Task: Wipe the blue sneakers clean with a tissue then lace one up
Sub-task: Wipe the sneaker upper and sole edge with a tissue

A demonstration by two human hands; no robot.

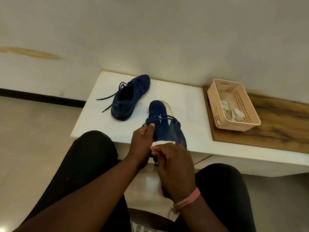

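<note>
Fingers of the right hand (173, 162) curled over a folded white tissue (163, 143), pressing it to the heel end of the near sneaker (164, 124). Fingers of the left hand (142, 144) wrapped round the left side of that same shoe, thumb up by the laces, steadying it. Shoe's long axis running near to far, toe pointing away, heel toward the hands, tipped on its side so the white sole faces right. Both hands at the heel end, so any wiping stroke has to travel away, toward the toe. Heel apparently past the near edge of the white tabletop (184, 96), though hidden by the hands. Second sneaker (129, 97) standing upright farther left, well apart, laces loose and trailing left.

Beyond the white surface on the right, a wood-grain board (280, 128) carrying a peach slotted basket (234, 104) with crumpled used tissues (235, 114) inside. Pale wall behind, dark skirting, glossy tiled floor (33, 139). Black-trousered knees either side of the hands.
</note>
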